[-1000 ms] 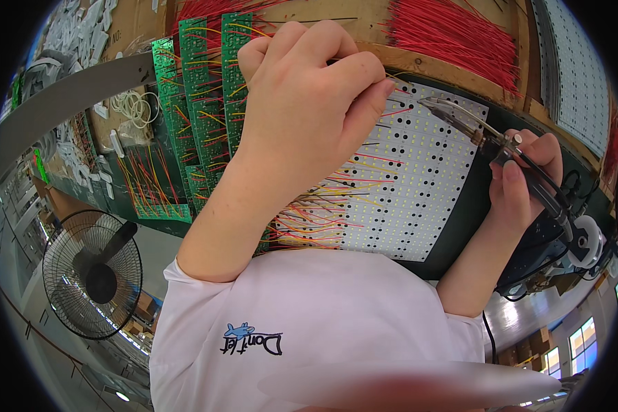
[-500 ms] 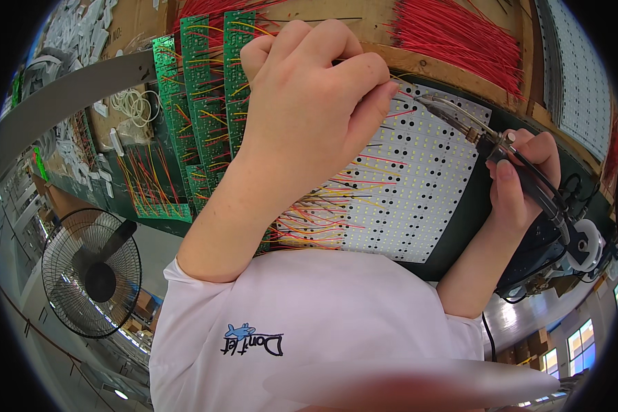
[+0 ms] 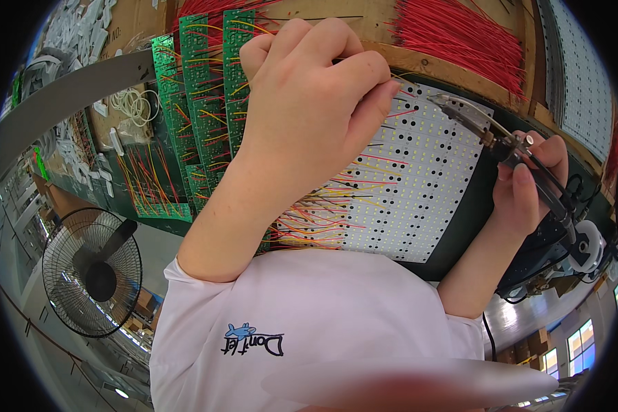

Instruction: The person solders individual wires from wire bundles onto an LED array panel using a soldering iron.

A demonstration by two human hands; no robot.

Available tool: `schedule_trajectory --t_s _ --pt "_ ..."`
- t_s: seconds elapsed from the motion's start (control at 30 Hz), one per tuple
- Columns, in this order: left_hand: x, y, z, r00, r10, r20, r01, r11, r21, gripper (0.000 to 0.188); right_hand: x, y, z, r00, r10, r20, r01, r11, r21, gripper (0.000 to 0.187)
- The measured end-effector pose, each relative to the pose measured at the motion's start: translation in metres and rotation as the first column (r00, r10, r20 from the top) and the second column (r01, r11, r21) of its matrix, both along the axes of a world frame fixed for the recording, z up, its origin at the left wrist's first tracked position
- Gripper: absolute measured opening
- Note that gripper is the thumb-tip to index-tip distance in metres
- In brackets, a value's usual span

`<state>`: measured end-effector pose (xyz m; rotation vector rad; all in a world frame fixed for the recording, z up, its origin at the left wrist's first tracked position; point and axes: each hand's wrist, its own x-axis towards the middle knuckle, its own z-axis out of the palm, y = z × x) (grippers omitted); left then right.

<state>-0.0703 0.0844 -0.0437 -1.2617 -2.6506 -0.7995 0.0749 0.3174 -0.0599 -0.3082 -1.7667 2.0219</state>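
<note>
My left hand (image 3: 316,103) is closed in a pinch above the far edge of a white LED panel (image 3: 426,178), with a thin wire at its fingertips. What lies under the palm is hidden. To the right, my right hand (image 3: 532,185) grips a soldering iron (image 3: 505,147) that has a curved metal feed tube alongside. Its tip hovers over the panel's far part, a short gap from the left fingertips. Red, yellow and black wires (image 3: 323,216) stretch over the panel's left side. Green circuit boards (image 3: 202,96) stand in rows left of my left hand.
Bundled red wires (image 3: 460,44) lie in a wooden-edged tray (image 3: 446,65) behind the panel. More white panels (image 3: 577,75) are stacked at far right. A grey curved arm (image 3: 75,86) crosses the left side, above a black fan (image 3: 93,273). White plastic pieces (image 3: 69,34) are heaped at far left.
The soldering iron and my right hand have shifted a little to the right, widening the gap from the left fingertips. My left hand has hardly moved.
</note>
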Motion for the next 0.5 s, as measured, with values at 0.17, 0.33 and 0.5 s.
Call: schedule_trajectory --t_s 0.17,0.33,0.5 --pt "0.001 0.001 0.003 1.000 -0.005 0.003 0.005 1.000 -0.023 0.007 0.000 0.003 0.000 1.000 0.018 -0.009 -0.018 1.000 -0.001 0.034" --pt "0.002 0.001 0.011 0.999 -0.035 -0.009 0.034 0.999 -0.030 0.008 0.001 0.004 0.000 1.000 0.019 -0.001 -0.019 0.999 -0.036 0.033" --pt "0.000 0.011 0.010 0.992 -0.124 0.035 0.122 0.991 0.045 0.011 0.002 0.002 0.001 1.000 0.009 0.024 -0.009 1.000 0.009 0.026"
